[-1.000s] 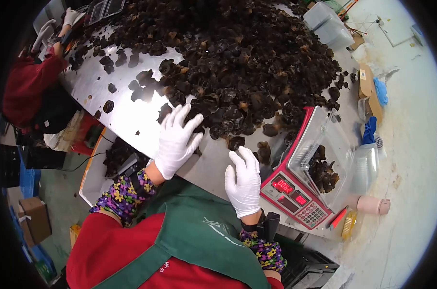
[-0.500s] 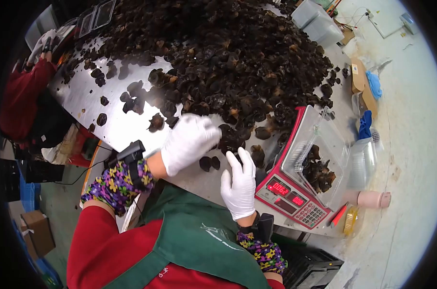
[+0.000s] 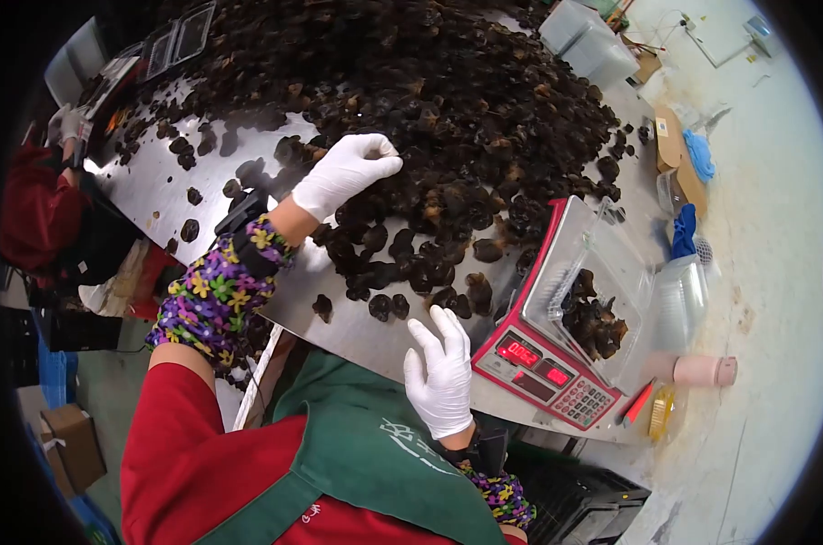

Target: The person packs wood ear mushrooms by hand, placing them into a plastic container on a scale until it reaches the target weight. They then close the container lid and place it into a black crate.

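A large heap of dark wood ear mushrooms (image 3: 429, 118) spreads over the metal table (image 3: 325, 313). At the heap's near side is my left hand (image 3: 346, 174), white-gloved, with fingers curled together; whether anything is inside them is hidden. My right hand (image 3: 440, 374), also gloved, hovers by the table's front edge with fingers apart and nothing in it. Several loose wood ears (image 3: 389, 306) lie just beyond it. To its right stands a red digital scale (image 3: 547, 368) with lit numbers, bearing an open clear plastic box (image 3: 636, 313) with some wood ears inside.
Clear plastic boxes (image 3: 588, 45) are stacked at the far right, and more clear trays (image 3: 682, 304) stand beside the scale. A pink bottle (image 3: 704, 371) lies near them. Another person's gloved hand (image 3: 66, 123) is at the upper left. Below sits a black crate (image 3: 584, 509).
My left hand has moved away from me onto the heap, and its fingers are curled. More wood ears lie toward the front edge. My right hand has shifted slightly toward me.
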Demonstrator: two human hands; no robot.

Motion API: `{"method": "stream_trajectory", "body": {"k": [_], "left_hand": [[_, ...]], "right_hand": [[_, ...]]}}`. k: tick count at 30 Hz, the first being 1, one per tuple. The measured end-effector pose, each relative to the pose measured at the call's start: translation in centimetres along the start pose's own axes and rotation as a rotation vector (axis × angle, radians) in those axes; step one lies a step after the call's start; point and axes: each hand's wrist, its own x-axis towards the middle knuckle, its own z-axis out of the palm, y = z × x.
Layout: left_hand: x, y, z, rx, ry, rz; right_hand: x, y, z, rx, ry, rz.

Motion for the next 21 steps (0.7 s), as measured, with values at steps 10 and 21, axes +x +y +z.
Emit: {"method": "stream_trajectory", "body": {"k": [10,21], "left_hand": [[-15.2,-0.5,-8.0,-0.047,0.068,-0.186],[-26.6,-2.5,-10.8,0.715,0.439,-0.259]], "right_hand": [[0.3,0.5,0.8,0.083,-0.042,-0.04],[-0.9,1.1,2.4,0.156,-0.04,-0.077]]}}
